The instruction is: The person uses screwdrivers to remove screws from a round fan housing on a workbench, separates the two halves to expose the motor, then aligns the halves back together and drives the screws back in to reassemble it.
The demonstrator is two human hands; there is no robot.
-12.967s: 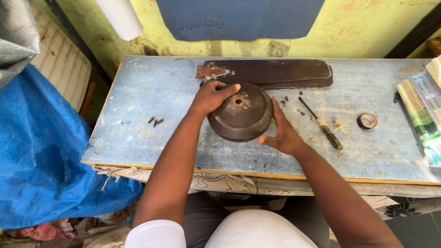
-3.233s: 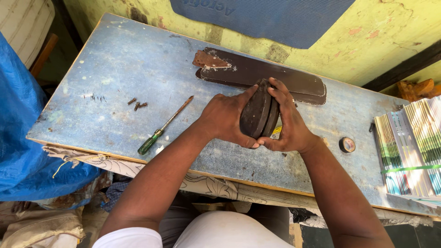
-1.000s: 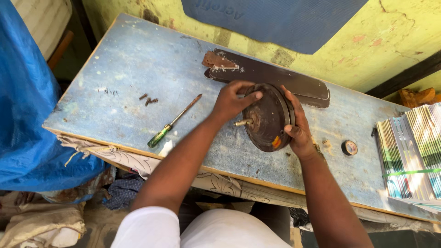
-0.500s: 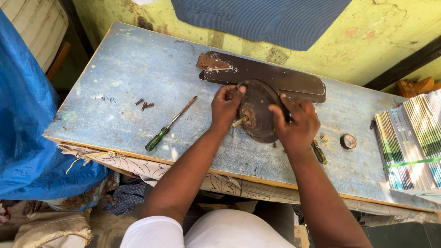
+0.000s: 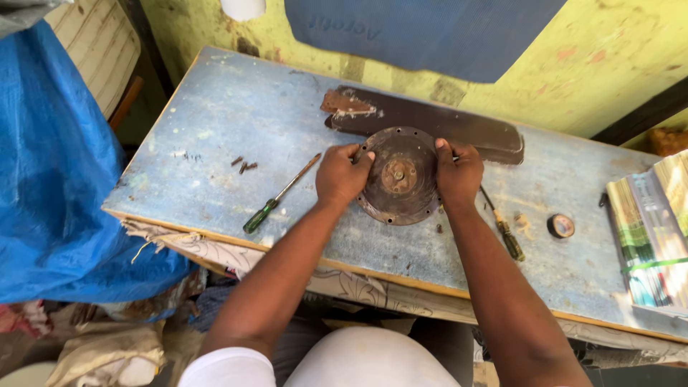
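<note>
Worn blue worktable stands against a yellow wall. Head view: a round brown metal disc lies flat near the table's middle, just in front of a long dark fan blade. Left hand grips the disc's left edge; right hand grips its right edge. A green-handled screwdriver lies left of the hands, loose screws beyond it. A second screwdriver and a tape roll lie to the right.
</note>
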